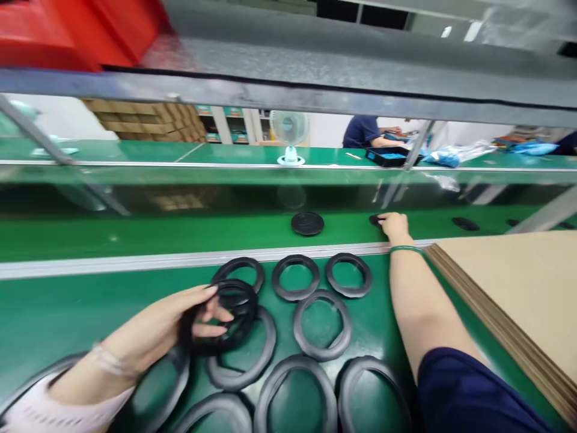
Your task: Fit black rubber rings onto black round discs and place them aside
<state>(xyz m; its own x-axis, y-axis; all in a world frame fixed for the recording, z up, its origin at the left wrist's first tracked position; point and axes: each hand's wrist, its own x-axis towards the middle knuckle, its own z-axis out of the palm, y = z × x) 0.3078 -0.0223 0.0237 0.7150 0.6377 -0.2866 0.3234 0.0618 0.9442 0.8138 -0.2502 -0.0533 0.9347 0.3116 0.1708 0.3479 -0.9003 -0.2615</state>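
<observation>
My left hand (198, 319) grips a black ring (246, 325), fingers passing through its opening and the thumb on its upper rim. It is raised over several dark grey rubber-looking rings on the green table, and overlaps a far ring (259, 273) and a nearer ring (268, 349) in view. My right arm stretches forward past the metal strip. On the green strip beyond, my right hand (393, 225) has its fingers closed on the edge of a small black disc (374, 220), largely hidden by the fingers. Left of it lies a larger round black disc (307, 224).
Stacked cardboard sheets (518, 288) lie at the right. A metal shelf (315, 96) with a red bin (67, 36) crosses overhead, on slanted posts. More dark pieces (465, 224) sit on the strip's right. Behind are a fan (290, 135) and a seated person (363, 131).
</observation>
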